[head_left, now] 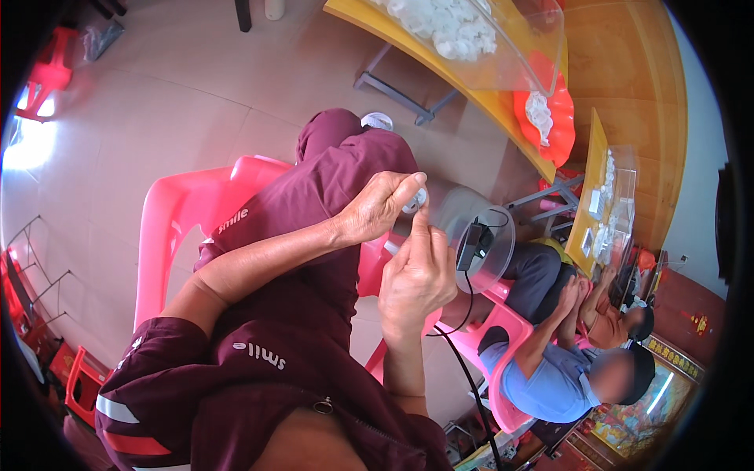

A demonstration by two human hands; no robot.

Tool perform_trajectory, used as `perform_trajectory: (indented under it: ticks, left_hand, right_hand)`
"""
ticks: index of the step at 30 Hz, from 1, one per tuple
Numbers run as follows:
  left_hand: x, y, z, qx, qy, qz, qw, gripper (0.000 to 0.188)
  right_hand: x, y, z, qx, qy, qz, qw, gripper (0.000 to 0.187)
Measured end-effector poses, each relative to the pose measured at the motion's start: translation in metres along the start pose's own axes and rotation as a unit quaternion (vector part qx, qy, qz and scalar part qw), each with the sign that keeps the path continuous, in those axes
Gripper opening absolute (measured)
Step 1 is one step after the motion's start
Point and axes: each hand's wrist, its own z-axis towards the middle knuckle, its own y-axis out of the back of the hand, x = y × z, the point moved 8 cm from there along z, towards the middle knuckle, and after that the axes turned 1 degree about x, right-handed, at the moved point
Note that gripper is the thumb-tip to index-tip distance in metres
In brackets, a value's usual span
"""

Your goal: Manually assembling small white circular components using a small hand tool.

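- your left hand (377, 208): raised above your lap, grip closed in a pinch on a small white piece, thumb on the upper side.
- your right hand (416, 275): just below the left, index finger extended up to the piece, other fingers curled; whether this grip also clasps anything, you cannot tell from this view.
- small white piece (415, 202): one, held at your left fingertips, between the two hands; finer detail too small to read.
- clear container (512, 253): one, round-rimmed, just to the right of your right hand.
- black box-shaped device (470, 248): one, at the clear container, near your right hand.
- black cable (476, 385): one, running down past your right forearm.
- yellow tabletop (503, 122): one, beyond your hands at the upper right, on grey folding legs.
- clear tray (525, 59): one, on that tabletop, bearing a heap of white pieces (452, 31).
- red basin (559, 110): one, wavy-rimmed, near the tabletop's corner, a smaller heap of white pieces inside.
- pink chair (155, 235): one, to the left of your maroon-clad legs.
- co-worker in blue (542, 385): one, seated to your right, hands raised near a second yellow tabletop (598, 145).
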Motion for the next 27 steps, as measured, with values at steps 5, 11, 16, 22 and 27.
perform_trajectory:
  ticks: [5,11,16,22,27]
  left_hand:
    - [-0.001,0.001,-0.002,-0.007,0.023,0.006,1.000,0.053]
    - [0.000,-0.001,-0.001,0.048,0.012,0.034,0.998,0.056]
    - [-0.001,-0.003,-0.003,0.078,0.099,0.005,0.992,0.056]
    - [-0.007,-0.007,-0.004,0.087,0.072,-0.065,0.991,0.055]
    - [0.000,-0.002,-0.008,0.076,0.126,-0.092,0.985,0.053]
  right_hand:
    - [0.010,0.000,-0.005,-0.009,0.075,-0.105,0.992,0.034]
    - [0.008,0.001,-0.009,0.004,0.128,-0.099,0.987,0.035]
    - [-0.001,-0.001,-0.007,0.030,0.097,-0.024,0.995,0.034]
    - [-0.016,-0.004,-0.003,0.008,0.022,0.143,0.989,0.042]
    - [-0.026,0.000,-0.008,-0.013,-0.039,0.246,0.968,0.036]
